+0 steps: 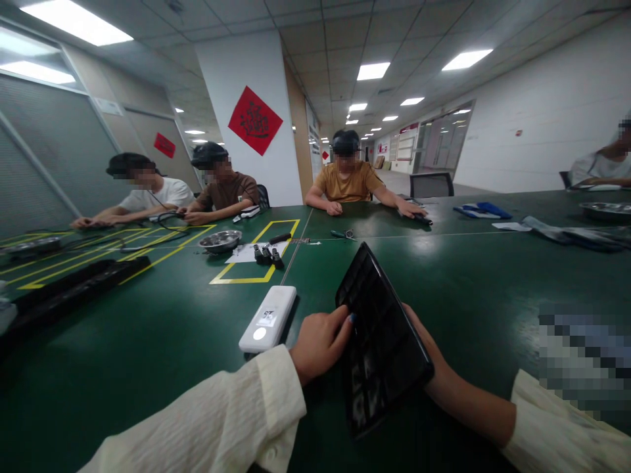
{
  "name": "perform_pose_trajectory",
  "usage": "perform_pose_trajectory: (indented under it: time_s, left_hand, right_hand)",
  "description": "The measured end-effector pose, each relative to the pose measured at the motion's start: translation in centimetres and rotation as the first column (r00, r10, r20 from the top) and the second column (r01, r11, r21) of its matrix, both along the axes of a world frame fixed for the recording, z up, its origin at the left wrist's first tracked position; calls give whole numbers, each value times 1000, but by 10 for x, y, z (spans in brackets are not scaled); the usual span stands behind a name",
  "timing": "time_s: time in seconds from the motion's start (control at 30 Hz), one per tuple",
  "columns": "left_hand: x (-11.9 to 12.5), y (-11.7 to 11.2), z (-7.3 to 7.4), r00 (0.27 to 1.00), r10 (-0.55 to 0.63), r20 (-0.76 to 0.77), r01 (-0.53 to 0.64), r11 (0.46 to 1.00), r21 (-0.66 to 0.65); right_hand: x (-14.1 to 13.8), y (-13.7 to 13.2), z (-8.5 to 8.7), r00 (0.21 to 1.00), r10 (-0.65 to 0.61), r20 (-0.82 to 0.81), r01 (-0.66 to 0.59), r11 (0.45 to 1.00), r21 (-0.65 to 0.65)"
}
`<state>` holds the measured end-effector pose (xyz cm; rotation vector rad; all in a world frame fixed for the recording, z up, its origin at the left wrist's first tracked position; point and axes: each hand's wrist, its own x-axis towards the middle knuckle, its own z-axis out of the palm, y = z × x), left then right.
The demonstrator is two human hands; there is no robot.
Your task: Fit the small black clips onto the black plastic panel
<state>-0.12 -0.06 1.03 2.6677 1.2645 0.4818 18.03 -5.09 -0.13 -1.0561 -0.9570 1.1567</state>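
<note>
A black tray (379, 341) with a grid of compartments stands steeply tilted in front of me. My right hand (434, 358) holds it from behind at the right side, with most of its fingers hidden. At the tray's left side, my left hand (320, 338) reaches to the inner face with thumb and forefinger pinched together. A small blue spot (351, 318) shows at those fingertips; what it is I cannot make out. Some lower compartments look paler, their contents too dark to name. Left of the tray, a white rectangular device (269, 319) lies on the green table (177, 368).
Beyond the device are a metal bowl (220, 241), several black cylindrical parts (269, 255) and pliers (344, 234). A long black tray (73, 292) lies left. Blue packaging (482, 210) and grey bags (566, 233) lie right. Several people sit around the table.
</note>
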Motion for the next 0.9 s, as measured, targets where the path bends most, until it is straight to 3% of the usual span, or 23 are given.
perform_pose_trajectory:
  time_s: [0.2,0.47,0.73,0.9]
  left_hand:
    - [-1,1,1,997,-21,-72,24,999,42]
    - [1,2,-3,998,54,-31,-53,998,19]
    - [-1,-1,-4,996,3,-85,7,994,112]
    - [0,0,0,994,17,-106,-10,998,65]
  right_hand:
    - [0,2,-3,994,16,-107,-23,998,-64]
    - [2,5,-11,993,20,-120,-24,999,-30]
    - [0,5,-10,997,-6,-83,4,1000,-18]
    - [0,3,-8,997,-9,-78,8,1000,-24]
